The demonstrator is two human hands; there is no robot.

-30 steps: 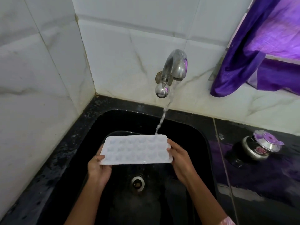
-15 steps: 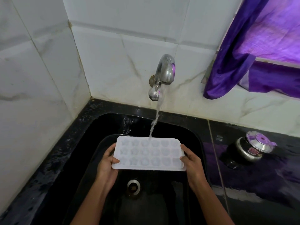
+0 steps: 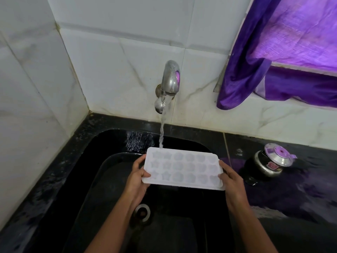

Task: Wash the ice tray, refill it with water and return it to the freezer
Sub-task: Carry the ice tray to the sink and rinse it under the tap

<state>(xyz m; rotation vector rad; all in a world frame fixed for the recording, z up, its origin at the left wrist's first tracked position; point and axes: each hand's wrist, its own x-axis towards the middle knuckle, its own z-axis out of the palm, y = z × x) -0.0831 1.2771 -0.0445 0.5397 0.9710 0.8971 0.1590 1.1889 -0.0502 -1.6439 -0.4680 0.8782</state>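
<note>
Head view: over a black sink [image 3: 94,179] set in a corner of white marbled tiles, a person holds a white ice tray [image 3: 184,168] roughly level, cavities up, above the basin and just beyond the drain [image 3: 143,211]. The left hand [image 3: 137,178] grips the tray's left short end, thumb over the rim. The right hand [image 3: 232,183] grips the right end likewise, its fingers hidden beneath. A wall tap [image 3: 171,77] runs, and its stream [image 3: 162,128] strikes the tray's far left corner.

The step looks like rinsing or filling under the flow. Whether the star and round cells hold water cannot be told. To do it well, the tray should stay flat and slide sideways and back so the stream crosses every row. Thumbs should stay clear of the cells. A gentler flow would likely cut splashing onto the counter, where a small lidded metal pot [image 3: 271,161] stands well apart.
</note>
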